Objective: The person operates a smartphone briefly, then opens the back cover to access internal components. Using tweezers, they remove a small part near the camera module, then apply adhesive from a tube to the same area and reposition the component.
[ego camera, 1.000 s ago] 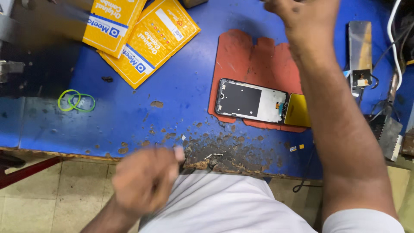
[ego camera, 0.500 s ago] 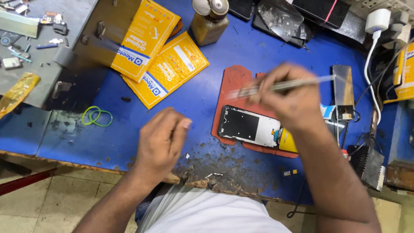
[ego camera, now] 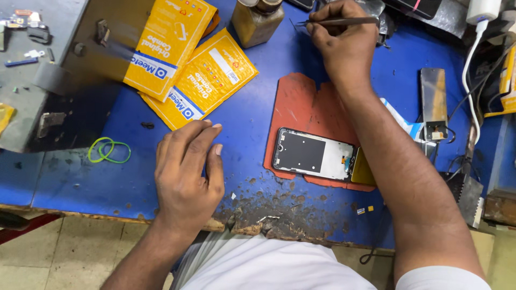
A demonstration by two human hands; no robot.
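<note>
Right hand (ego camera: 344, 45) pinches metal tweezers (ego camera: 336, 22) at far side of blue worktop (ego camera: 252, 123), beside brown bottle (ego camera: 257, 19). Left hand (ego camera: 188, 169) flat, loosely spread, holding nothing. Opened phone (ego camera: 314, 154) on red mat (ego camera: 306, 104), under right forearm. Risk: forearm may knock phone; tweezers tip may tip bottle.

Slim metal tweezers (ego camera: 344, 21), held level

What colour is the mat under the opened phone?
The mat is reddish-orange, seen best in the head view.
</note>
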